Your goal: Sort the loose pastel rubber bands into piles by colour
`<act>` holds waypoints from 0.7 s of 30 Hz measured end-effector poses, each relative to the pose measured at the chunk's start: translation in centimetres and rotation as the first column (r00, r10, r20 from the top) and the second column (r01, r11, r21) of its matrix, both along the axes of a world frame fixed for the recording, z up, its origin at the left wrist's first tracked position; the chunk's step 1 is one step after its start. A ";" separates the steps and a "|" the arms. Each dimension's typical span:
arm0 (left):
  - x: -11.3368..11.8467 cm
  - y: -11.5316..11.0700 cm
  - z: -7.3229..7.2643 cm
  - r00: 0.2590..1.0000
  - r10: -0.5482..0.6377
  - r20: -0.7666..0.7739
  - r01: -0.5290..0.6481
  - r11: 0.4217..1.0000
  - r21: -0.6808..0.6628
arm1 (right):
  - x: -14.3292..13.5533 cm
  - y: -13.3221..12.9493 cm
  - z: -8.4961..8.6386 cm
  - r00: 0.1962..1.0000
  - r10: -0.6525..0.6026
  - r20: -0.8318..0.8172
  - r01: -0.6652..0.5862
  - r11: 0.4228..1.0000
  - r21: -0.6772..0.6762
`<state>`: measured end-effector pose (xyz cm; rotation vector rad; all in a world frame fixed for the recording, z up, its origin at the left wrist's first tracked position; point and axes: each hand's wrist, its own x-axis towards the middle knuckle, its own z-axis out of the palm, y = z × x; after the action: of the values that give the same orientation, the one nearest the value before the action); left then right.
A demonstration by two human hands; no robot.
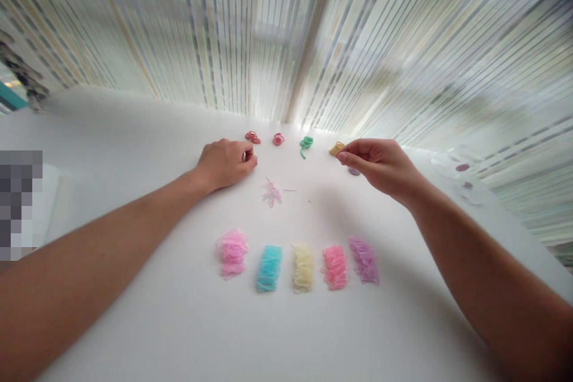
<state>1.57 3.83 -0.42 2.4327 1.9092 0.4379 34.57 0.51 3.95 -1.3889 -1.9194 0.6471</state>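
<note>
My right hand (376,164) pinches thumb and fingertips together at the edge of a small yellow coil (336,148) on the white table. Partly behind these fingers lies a purple coil (353,171). My left hand (227,162) rests on the table with its fingers curled inward; whatever may be inside them is hidden. Just beyond it sits a brownish-red coil (252,138), then a pinkish-red coil (278,139) and a green coil (307,143) with a loose tail. Between my hands are a loose pale pink tangle of thin strands (271,193) and one separate pink strand (290,190).
Nearer me, bundles of thin strands form a row: pink (233,253), blue (269,268), cream (303,268), coral pink (335,267) and purple (364,260). Clear containers (470,191) stand at the right. A striped curtain (277,30) hangs along the table's far edge.
</note>
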 end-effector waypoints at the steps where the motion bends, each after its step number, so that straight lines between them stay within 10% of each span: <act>1: 0.0 0.0 0.0 1.000 0.001 0.000 -0.001 1.000 -0.001 | -0.9 0.8 -0.2 1.000 0.014 -0.014 -0.014 1.000 -0.001; 9: 0.0 0.0 0.0 1.000 0.020 -0.001 -0.020 1.000 0.014 | -4.0 2.4 -4.6 0.951 0.301 -0.064 -0.308 0.937 -0.164; 21: 0.3 -0.2 0.1 0.999 0.031 0.024 -0.031 0.999 0.013 | -4.2 1.4 -4.9 0.892 0.448 0.053 -0.449 0.894 0.002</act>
<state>1.88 3.58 -0.36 2.3976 1.9430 0.4800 30.42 1.87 -0.99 -0.9567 -2.3059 0.8148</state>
